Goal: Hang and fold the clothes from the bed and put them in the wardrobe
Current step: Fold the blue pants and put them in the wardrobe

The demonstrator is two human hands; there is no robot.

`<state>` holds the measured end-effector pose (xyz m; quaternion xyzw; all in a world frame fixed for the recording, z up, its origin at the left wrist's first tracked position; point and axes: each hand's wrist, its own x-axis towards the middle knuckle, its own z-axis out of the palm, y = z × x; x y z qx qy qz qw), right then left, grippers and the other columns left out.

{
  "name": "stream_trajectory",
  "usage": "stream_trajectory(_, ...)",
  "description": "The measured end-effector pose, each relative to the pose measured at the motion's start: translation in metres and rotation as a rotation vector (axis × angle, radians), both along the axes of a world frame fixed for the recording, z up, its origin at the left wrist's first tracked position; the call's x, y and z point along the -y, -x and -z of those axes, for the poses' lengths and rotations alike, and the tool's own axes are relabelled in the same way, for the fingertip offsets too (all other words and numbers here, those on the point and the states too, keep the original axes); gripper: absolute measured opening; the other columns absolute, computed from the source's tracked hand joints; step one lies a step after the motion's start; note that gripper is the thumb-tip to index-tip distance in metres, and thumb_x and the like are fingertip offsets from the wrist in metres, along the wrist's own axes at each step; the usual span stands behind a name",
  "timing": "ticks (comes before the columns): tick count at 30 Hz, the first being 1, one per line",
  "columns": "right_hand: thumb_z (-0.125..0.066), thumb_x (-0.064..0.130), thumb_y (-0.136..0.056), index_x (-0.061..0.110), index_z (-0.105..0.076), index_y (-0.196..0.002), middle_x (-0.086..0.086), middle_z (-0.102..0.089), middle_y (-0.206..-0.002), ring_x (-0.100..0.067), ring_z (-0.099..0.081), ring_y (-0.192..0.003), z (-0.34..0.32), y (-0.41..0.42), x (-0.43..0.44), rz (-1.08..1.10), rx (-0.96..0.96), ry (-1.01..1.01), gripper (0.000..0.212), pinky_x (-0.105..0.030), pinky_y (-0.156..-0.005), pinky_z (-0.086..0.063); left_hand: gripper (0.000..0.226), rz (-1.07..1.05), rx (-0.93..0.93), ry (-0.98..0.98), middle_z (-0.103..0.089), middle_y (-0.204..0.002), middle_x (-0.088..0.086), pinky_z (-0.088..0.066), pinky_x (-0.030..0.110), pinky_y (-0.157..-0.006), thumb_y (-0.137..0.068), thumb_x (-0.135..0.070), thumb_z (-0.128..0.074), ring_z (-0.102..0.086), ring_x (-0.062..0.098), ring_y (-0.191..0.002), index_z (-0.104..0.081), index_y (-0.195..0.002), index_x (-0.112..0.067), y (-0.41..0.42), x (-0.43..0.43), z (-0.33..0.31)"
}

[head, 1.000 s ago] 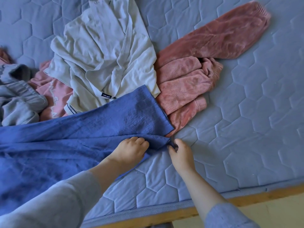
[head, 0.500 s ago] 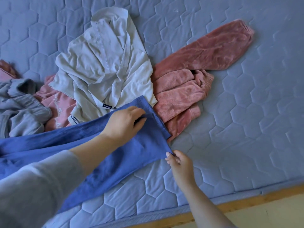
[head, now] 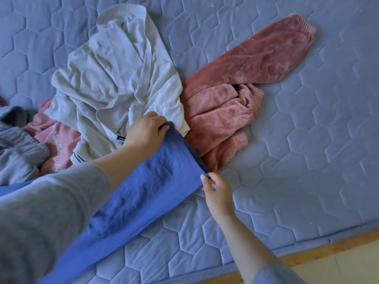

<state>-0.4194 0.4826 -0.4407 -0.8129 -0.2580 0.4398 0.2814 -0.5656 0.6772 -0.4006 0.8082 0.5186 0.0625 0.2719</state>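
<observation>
Fingers [head: 161,122] of the left hand [head: 145,131] curl over the far corner of the blue garment [head: 147,189]. The right hand [head: 217,194] pinches the near corner, so the hem is stretched between them. The garment lies across a quilted blue-grey mattress [head: 307,160] with hexagon stitching, touching a white shirt [head: 114,78] and a pink fleece [head: 246,66]. A wooden bed frame [head: 307,251] runs along the near edge, with pale floor [head: 344,265] beyond.
</observation>
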Motion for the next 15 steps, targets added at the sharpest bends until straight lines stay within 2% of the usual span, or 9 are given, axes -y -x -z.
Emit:
stream_trajectory(2,-0.055,0.027,-0.097,0.006,-0.062,-0.085,-0.011,-0.068,-0.073,-0.027,-0.066,-0.077,0.004,-0.003,-0.003,-0.003,0.005,0.018,0.026,-0.041,-0.074,-0.051,0.023,0.011,-0.004,-0.001,-0.057,-0.093,0.006,-0.04,0.033,-0.064,-0.097,-0.019,-0.052,-0.054,0.024,-0.084,-0.069,-0.091,-0.006,-0.001,-0.004,0.005)
stream_trajectory(4,-0.056,0.027,-0.097,0.013,-0.063,-0.084,-0.002,-0.068,-0.071,-0.021,-0.066,-0.077,0.008,-0.005,-0.005,-0.006,-0.003,0.055,0.021,-0.039,-0.075,-0.052,0.022,0.007,-0.019,0.015,-0.058,-0.096,0.007,-0.036,0.03,-0.066,-0.096,-0.019,-0.055,-0.055,0.025,-0.088,-0.071,-0.091,-0.005,-0.003,-0.008,0.01)
stream_trajectory(7,-0.059,0.024,-0.096,0.014,-0.065,-0.085,0.003,-0.065,-0.072,-0.019,-0.066,-0.079,0.015,-0.008,-0.008,-0.012,-0.024,0.105,0.016,-0.039,-0.079,-0.053,0.02,-0.067,-0.011,0.089,-0.058,-0.095,0.006,-0.038,0.03,-0.068,-0.093,-0.02,-0.061,-0.054,0.021,-0.088,-0.072,-0.084,-0.006,-0.005,-0.011,0.015)
stream_trajectory(9,-0.06,0.024,-0.095,0.011,-0.069,-0.092,0.002,-0.068,-0.076,-0.019,-0.066,-0.081,0.018,-0.01,-0.011,-0.009,-0.033,0.116,0.015,-0.035,-0.079,-0.052,0.026,-0.132,0.009,0.166,-0.058,-0.079,0.008,-0.038,0.031,-0.063,-0.091,-0.019,-0.063,-0.052,0.018,-0.075,-0.066,-0.07,-0.004,-0.008,-0.014,0.017)
stream_trajectory(11,-0.061,0.025,-0.094,0.01,-0.07,-0.091,0.001,-0.068,-0.075,-0.017,-0.064,-0.078,0.017,-0.011,-0.014,-0.009,0.0,0.082,0.017,-0.032,-0.075,-0.05,0.031,-0.222,0.027,0.23,-0.052,-0.06,0.003,-0.032,0.027,-0.053,-0.091,-0.021,-0.062,-0.045,0.013,-0.057,-0.06,-0.062,-0.009,-0.009,-0.016,0.019)
stream_trajectory(13,-0.06,0.027,-0.095,0.011,-0.069,-0.088,0.004,-0.065,-0.07,-0.015,-0.06,-0.071,0.015,-0.009,-0.016,-0.019,0.077,0.033,0.02,-0.031,-0.071,-0.048,0.025,-0.337,0.079,0.279,-0.054,-0.06,-0.003,-0.032,0.024,-0.051,-0.092,-0.024,-0.062,-0.045,0.006,-0.055,-0.066,-0.071,-0.011,-0.009,-0.019,0.021)
stream_trajectory(15,-0.058,0.028,-0.096,0.012,-0.067,-0.085,0.006,-0.064,-0.07,-0.014,-0.058,-0.07,0.014,-0.007,-0.017,-0.042,0.128,0.045,0.022,-0.031,-0.069,-0.047,0.022,-0.35,0.098,0.283,-0.057,-0.064,-0.001,-0.034,0.022,-0.052,-0.093,-0.025,-0.062,-0.046,0.006,-0.058,-0.069,-0.078,-0.01,-0.007,-0.02,0.024)
